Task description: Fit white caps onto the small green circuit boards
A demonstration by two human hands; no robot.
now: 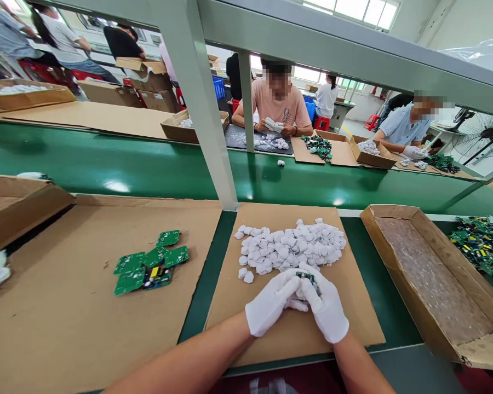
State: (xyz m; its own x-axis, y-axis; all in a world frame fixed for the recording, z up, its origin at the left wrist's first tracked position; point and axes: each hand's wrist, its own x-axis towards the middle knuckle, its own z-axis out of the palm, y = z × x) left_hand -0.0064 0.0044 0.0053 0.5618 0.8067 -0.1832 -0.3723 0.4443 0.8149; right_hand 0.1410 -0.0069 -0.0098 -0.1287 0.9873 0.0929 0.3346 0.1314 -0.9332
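Both my hands wear white gloves and meet at the near edge of a pile of white pieces (291,246) on a cardboard sheet. Between them is a small circuit board (306,277) with green showing at the fingertips. My left hand (273,301) closes on it from the left, and my right hand (326,303) wraps round it from the right. Glove fingers hide most of the board, and something white shows below it. Several green circuit boards (152,262) lie on the cardboard to the left, one with a yellow part facing up.
An open carton (402,273) stands at right, beside a heap of circuit boards (482,246). Another carton (20,205) is at far left. A grey metal post (201,104) rises ahead. Beyond the green belt (168,169), people sit working.
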